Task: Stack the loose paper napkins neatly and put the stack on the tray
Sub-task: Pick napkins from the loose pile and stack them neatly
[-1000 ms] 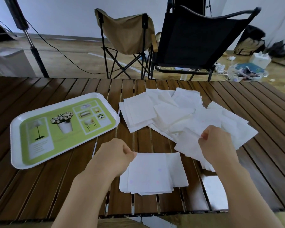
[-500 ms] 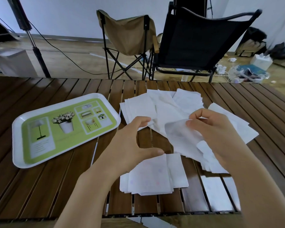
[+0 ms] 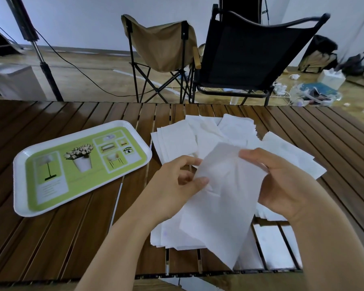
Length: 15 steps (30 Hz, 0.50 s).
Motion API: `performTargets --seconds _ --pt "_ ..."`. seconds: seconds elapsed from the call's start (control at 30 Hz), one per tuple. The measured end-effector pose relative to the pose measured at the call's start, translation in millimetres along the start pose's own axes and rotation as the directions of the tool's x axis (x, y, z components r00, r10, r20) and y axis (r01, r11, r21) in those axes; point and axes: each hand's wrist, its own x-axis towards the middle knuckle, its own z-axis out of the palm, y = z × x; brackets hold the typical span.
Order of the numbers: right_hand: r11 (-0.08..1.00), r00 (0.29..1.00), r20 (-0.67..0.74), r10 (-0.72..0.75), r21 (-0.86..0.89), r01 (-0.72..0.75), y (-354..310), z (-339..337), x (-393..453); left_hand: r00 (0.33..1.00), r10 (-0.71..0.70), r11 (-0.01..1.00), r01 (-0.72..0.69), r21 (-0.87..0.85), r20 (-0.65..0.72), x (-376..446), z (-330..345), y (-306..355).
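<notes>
A single white paper napkin (image 3: 221,198) hangs in the air between both hands. My left hand (image 3: 172,187) pinches its left edge with thumb and fingers. My right hand (image 3: 282,185) grips its right edge. Under it, near the table's front edge, lies a small stack of napkins (image 3: 172,238), partly hidden by the held one. A loose heap of white napkins (image 3: 208,135) spreads across the table behind my hands. The green tray with a white rim (image 3: 19,164) sits to the left and holds no napkins.
The brown slatted table (image 3: 72,238) ends just below the stack. Beyond its far edge stand a tan folding chair (image 3: 162,49) and a black folding chair (image 3: 250,55). A light stand pole (image 3: 40,59) rises at the back left. Clutter lies on the floor at the right.
My right hand lifted a napkin out of the loose heap and brought it toward me. My left hand rose off the stack and took hold of the napkin's left edge.
</notes>
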Motion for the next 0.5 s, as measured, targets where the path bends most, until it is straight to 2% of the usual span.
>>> performTargets --seconds 0.07,0.1,0.2,0.3,0.37,0.5 --pt "0.996 0.992 -0.091 0.084 0.024 -0.083 6.1 -4.4 4.6 0.998 -0.028 0.998 0.024 -0.056 -0.058 -1.9 0.0 1.1" --pt "0.991 0.985 -0.117 0.129 -0.018 -0.132 9.2 -6.5 7.1 0.995 -0.037 0.995 0.029 -0.090 -0.095 -2.4 0.0 1.2" --pt "0.967 0.977 -0.085 0.194 -0.151 -0.205 11.7 -5.9 7.0 0.976 -0.039 0.991 0.011 -0.131 -0.213 -3.4 -1.1 2.0" --pt "0.967 0.990 0.016 0.141 -0.215 -0.134 12.2 -0.2 3.7 0.954 -0.064 0.981 0.007 -0.192 -0.292 -5.4 -2.5 3.2" --pt "0.964 0.997 0.012 0.076 -0.255 -0.070 13.6 3.5 3.2 0.946 -0.072 0.977 0.003 -0.213 -0.318 -5.8 -4.4 2.1" --pt "0.949 0.999 0.004 -0.051 -0.310 0.049 13.1 8.0 2.4 0.969 -0.057 0.974 0.002 -0.228 -0.239 -8.2 -8.1 2.3"
